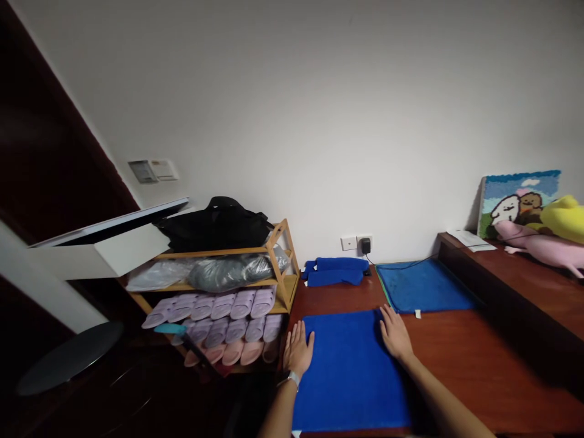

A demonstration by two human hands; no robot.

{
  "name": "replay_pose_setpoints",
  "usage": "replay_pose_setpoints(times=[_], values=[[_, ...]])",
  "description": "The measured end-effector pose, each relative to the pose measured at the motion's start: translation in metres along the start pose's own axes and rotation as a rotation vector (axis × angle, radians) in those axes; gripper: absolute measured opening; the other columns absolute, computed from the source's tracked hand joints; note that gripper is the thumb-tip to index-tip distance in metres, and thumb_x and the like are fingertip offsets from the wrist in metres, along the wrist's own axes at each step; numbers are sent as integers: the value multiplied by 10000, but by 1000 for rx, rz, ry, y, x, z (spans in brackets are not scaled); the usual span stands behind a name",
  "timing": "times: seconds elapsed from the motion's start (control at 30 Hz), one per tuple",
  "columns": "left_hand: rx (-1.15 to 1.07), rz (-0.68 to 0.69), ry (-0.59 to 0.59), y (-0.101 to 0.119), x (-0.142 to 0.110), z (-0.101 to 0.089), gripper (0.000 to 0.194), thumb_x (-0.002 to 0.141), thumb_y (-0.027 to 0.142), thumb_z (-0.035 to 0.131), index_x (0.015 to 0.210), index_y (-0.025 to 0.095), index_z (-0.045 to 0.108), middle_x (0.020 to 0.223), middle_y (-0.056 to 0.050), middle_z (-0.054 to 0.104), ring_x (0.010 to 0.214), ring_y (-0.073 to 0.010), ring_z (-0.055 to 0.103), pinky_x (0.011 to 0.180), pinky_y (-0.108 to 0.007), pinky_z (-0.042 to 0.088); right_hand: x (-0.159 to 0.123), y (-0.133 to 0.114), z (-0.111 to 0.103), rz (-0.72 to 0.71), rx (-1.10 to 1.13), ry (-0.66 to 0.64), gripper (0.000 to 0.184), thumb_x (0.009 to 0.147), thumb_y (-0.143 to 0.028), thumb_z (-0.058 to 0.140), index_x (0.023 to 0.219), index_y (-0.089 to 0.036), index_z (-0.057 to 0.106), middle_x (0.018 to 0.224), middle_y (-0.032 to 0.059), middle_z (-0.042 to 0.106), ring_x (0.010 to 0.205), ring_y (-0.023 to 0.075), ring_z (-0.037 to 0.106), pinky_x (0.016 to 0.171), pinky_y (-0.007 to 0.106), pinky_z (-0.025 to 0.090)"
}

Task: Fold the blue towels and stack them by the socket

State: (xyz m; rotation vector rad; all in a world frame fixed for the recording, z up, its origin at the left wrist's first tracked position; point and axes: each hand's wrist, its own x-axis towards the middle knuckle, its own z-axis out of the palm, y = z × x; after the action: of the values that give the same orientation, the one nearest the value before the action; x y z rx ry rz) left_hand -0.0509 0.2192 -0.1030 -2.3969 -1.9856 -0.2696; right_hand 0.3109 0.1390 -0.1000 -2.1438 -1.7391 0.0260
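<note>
Blue towel (pixel 349 371) touched by flat, open left hand (pixel 297 350) and right hand (pixel 395 333), nothing gripped

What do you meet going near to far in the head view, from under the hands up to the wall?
Blue towel → wooden table → folded blue cloth → white wall socket → white wall

Wooden shoe rack (pixel 269 302) blocking left, blue towel (pixel 351 371) below, probably a ledge (pixel 502 304) right
</note>
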Motion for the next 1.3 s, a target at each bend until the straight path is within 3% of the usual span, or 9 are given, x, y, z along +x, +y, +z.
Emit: replay_pose_setpoints(times=[0.1, 0.2, 0.33, 0.63, 0.87, 0.97, 1.13, 1.23, 1.3], values=[[4, -7, -17, -2, 1, -1, 724, 1079, 528, 187, 1638, 89, 321, 1715, -130, 305, 1599, -236, 261, 1314, -432, 201, 6, 37, -12, 104, -116, 69, 630, 1031, -355, 231, 1620, -215, 406, 1721, 55, 335, 1604, 278, 225, 1306, 506, 147], [9, -7, -24, -4, 2, 0, 725, 1076, 527, 176, 1640, 95, 319, 1716, -123, 300, 1599, -236, 262, 1313, -440, 199, 12, 73, -21, 280, -193, -84, 650, 1034, -430, 233, 1644, -239, 352, 1739, 57, 290, 1601, 312, 229, 1289, 514, 175], [5, -1, -17, -5, 4, 1, 722, 1070, 521, 202, 1634, 91, 331, 1710, -125, 308, 1593, -247, 280, 1309, -459, 210, 11, 91, -23, 292, -203, -180, 634, 1035, -456, 237, 1654, -335, 295, 1741, 20, 288, 1594, 289, 257, 1265, 503, 225], [67, -26, -29, -10, 3, -7, 714, 1059, 524, 202, 1642, 130, 330, 1723, -100, 277, 1604, -265, 244, 1308, -492, 191, -36, 77, -27, 258, -201, -162, 644, 1032, -499, 258, 1649, -321, 306, 1731, 51, 310, 1590, 288, 268, 1259, 520, 233], [152, -26, -36, -36, 5, -23, 695, 1043, 499, 255, 1622, 135, 375, 1710, -88, 315, 1593, -276, 279, 1306, -516, 188, -116, 65, -22, 175, -182, -49, 653, 1004, -549, 339, 1594, -291, 449, 1680, 78, 408, 1563, 331, 332, 1243, 554, 291], [147, 26, 38, -37, 1, -28, 674, 1043, 467, 278, 1599, 115, 421, 1699, -112, 341, 1588, -282, 295, 1304, -510, 201, -156, 53, -11, 117, -158, 0, 634, 989, -579, 370, 1530, -304, 551, 1608, 94, 515, 1513, 377, 415, 1209, 614, 335], [14, 174, 164, -27, -32, -32, 595, 1064, 436, 292, 1569, 190, 491, 1689, -88, 392, 1570, -259, 342, 1293, -498, 263, -190, 37, -9, 54, -105, 87, 599, 976, -653, 413, 1446, -360, 640, 1477, 105, 647, 1416, 421, 530, 1174, 690, 358], [-71, 280, 131, -21, -66, -34, 561, 1071, 465, 323, 1569, 269, 493, 1685, -31, 410, 1555, -235, 372, 1278, -474, 323, -180, 34, -30, 18, -82, 100, 562, 1009, -632, 397, 1506, -419, 549, 1585, 34, 546, 1511, 376, 420, 1226, 676, 310], [-103, 317, 89, -19, -88, -35, 556, 1070, 487, 335, 1580, 311, 471, 1687, 3, 403, 1556, -228, 369, 1272, -464, 345, -169, 37, -44, -63, -34, 40, 535, 1034, -612, 373, 1540, -464, 468, 1658, -19, 439, 1557, 336, 341, 1247, 635, 311]])
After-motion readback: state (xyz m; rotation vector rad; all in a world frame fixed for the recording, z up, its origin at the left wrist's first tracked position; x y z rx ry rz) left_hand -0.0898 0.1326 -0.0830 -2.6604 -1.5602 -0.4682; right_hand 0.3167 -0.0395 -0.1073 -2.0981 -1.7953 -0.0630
